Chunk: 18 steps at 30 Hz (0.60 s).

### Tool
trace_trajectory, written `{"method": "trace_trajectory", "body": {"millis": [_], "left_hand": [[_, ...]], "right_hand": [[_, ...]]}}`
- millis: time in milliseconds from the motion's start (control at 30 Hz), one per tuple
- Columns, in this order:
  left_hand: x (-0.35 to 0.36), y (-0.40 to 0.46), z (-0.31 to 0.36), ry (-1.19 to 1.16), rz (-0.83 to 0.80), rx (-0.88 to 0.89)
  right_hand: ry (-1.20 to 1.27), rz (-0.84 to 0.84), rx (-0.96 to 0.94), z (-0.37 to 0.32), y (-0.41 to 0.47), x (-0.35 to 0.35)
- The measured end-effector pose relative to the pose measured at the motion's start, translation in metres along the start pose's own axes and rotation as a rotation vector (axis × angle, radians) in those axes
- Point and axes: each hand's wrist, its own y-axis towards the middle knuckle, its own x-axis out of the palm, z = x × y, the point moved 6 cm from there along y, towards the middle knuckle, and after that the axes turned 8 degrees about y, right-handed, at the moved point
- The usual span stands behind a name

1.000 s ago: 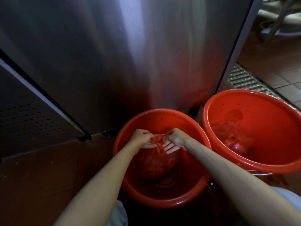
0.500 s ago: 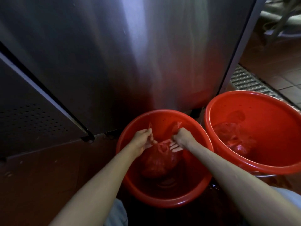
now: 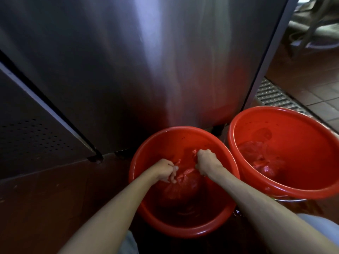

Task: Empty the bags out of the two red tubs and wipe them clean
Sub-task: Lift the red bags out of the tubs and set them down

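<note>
Two red tubs stand side by side on the floor. In the nearer left tub [image 3: 146, 147] sits a filled red plastic bag [image 3: 180, 189]. My left hand [image 3: 165, 170] grips one tail of the bag's top and my right hand [image 3: 206, 162] grips the other tail, the two fists pulled apart above the bag. The right tub [image 3: 300, 136] holds another red bag [image 3: 260, 158], crumpled on its bottom, untouched.
A tall stainless steel cabinet [image 3: 146, 61] rises right behind both tubs. A darker perforated panel [image 3: 27, 134] is at the left. A metal floor drain grate [image 3: 275, 98] runs along tiled floor [image 3: 311, 85] at the right. Dark red floor [image 3: 45, 198] spreads to the left.
My hands moved apart from the middle of the bag's top, each drawing a tail of the bag outward; the knot area between them has tightened.
</note>
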Motion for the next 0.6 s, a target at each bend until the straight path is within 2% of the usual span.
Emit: {"method": "trace_trajectory", "body": {"millis": [133, 233, 267, 367, 467, 567, 600], "left_hand": [[0.011, -0.003, 0.005, 0.096, -0.086, -0.021], [0.004, 0.003, 0.003, 0.063, 0.173, 0.048], [0.001, 0.004, 0.000, -0.026, 0.256, 0.058], [-0.004, 0.009, 0.003, -0.288, 0.341, 0.103], [0.008, 0.016, 0.021, -0.221, 0.169, 0.184], [0.018, 0.016, 0.025, -0.094, -0.007, 0.160], [0.017, 0.017, 0.023, -0.083, -0.023, 0.166]], "right_hand": [[-0.127, -0.009, 0.003, 0.001, -0.003, 0.011], [0.003, -0.037, -0.007, 0.009, 0.005, 0.005], [0.068, -0.053, -0.027, 0.009, 0.009, 0.001], [0.219, -0.083, -0.164, -0.001, 0.017, -0.005], [0.220, -0.078, -0.362, -0.020, 0.010, 0.000], [0.184, -0.013, -0.363, -0.022, 0.007, 0.001], [0.216, -0.054, -0.337, -0.022, 0.006, 0.002]]}}
